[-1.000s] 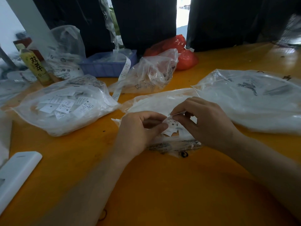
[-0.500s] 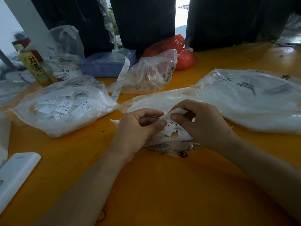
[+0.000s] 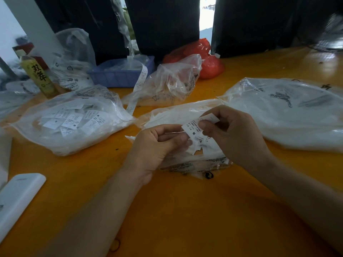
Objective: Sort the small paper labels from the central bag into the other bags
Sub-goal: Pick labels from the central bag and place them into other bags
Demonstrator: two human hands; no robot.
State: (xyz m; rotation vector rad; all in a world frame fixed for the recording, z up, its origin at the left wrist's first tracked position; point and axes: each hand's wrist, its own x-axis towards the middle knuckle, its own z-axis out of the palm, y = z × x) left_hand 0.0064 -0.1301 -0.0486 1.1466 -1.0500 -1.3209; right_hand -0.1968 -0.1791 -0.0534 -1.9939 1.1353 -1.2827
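Paper label marked M sits pinched between my left hand and right hand above the central bag, so next I judge it needs carrying to the ten o'clock bag.

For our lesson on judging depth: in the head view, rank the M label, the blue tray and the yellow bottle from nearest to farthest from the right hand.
1. M label: pinched by the right hand, over the central bag.
2. Blue tray: behind, centre-left.
3. Yellow bottle: far left, at the back.
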